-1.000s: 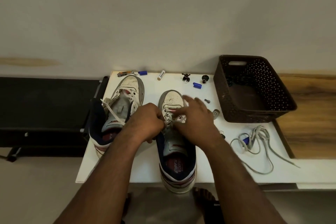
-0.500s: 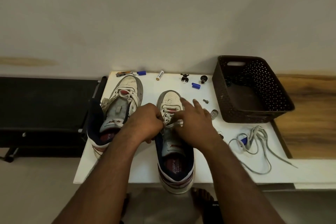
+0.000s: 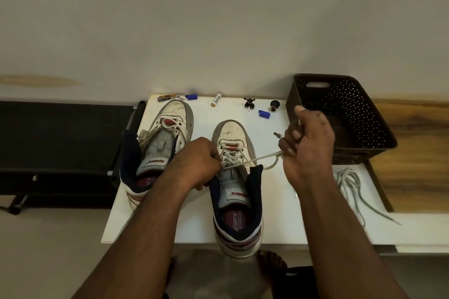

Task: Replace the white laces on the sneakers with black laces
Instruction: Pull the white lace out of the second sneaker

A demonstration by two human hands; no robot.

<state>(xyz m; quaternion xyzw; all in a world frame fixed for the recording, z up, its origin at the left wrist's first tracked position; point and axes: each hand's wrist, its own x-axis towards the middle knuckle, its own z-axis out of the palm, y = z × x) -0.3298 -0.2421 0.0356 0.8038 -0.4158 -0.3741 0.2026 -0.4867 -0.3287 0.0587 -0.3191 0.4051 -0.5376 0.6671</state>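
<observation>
Lace point(image 3: 255, 159) pinched taut in my right hand point(image 3: 307, 143); left hand point(image 3: 194, 161) grips the sneaker point(image 3: 234, 177). Yanking could tip it toward the basket point(image 3: 340, 116).

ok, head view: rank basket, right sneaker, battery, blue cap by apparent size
1. basket, though the right sneaker looks close in size and sits nearer the camera, so this is unsure
2. battery and blue cap look alike

both hands' fingers curled, left hand point(image 3: 194, 162) lower, right hand point(image 3: 307, 145) raised.
</observation>
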